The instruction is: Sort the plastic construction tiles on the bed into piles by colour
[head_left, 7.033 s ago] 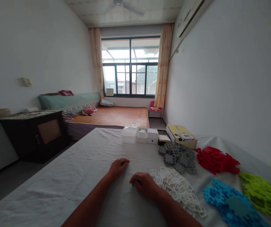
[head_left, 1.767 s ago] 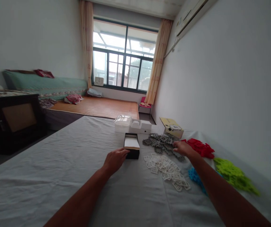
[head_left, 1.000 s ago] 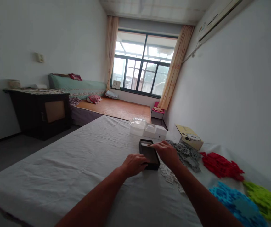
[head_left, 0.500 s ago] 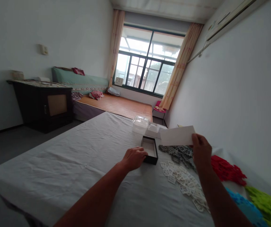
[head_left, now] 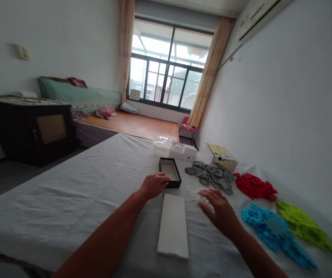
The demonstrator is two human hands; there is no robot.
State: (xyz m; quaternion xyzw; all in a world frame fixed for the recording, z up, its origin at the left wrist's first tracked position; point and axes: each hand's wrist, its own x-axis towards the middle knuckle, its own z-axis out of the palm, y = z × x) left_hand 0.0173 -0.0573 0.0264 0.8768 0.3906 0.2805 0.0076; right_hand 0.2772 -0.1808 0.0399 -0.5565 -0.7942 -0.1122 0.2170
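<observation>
My left hand (head_left: pixel 155 185) has its fingers closed over the near left edge of a shallow black box (head_left: pixel 178 180), whose pale inside faces up. Just in front of the box, a flat white rectangular panel (head_left: pixel 172 227) lies on the cloth. Over a pile of white lattice-like plastic pieces (head_left: pixel 193 193), my right hand (head_left: pixel 216 208) is open with its fingers apart, partly hiding the pile. Whether its fingertips touch the pieces, I cannot tell.
Piles of grey (head_left: pixel 209 173), red (head_left: pixel 254 186), blue (head_left: pixel 275 227) and green pieces (head_left: pixel 304 224) lie to the right. Behind stand a clear plastic container (head_left: pixel 162 146), white boxes (head_left: pixel 184 151) and a yellowish box (head_left: pixel 223 157). A grey-white cloth (head_left: pixel 96 185) covers the table.
My right hand has put the white panel down in front of the black box and moved over the white pieces. My left hand stays at the box. The view has shifted right.
</observation>
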